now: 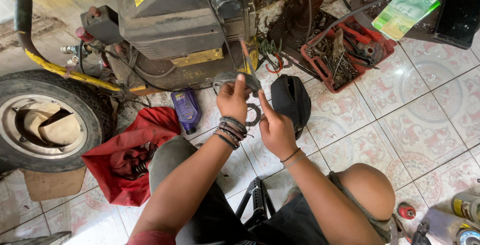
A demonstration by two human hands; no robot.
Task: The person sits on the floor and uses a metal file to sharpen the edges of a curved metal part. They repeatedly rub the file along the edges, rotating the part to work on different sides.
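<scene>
Pinched in the left hand [233, 100]: a grey, curved metal part [231, 79], half hidden behind the fingers. Right hand [274, 127], at 4 o'clock of it, half closed with forefinger raised, gripping nothing visible. Between them on the tiles, a dark ring [254, 115], partly covered. Beyond, at 12 o'clock, a grimy yellow-and-grey machine [170, 20], top cropped; at 2 o'clock, a red tray [320, 67] of indistinct tools.

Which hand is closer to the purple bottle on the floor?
The left hand. It is raised just to the right of the purple bottle, gripping a grey part. The right hand sits farther right, beyond the left, next to the black bag.
</scene>
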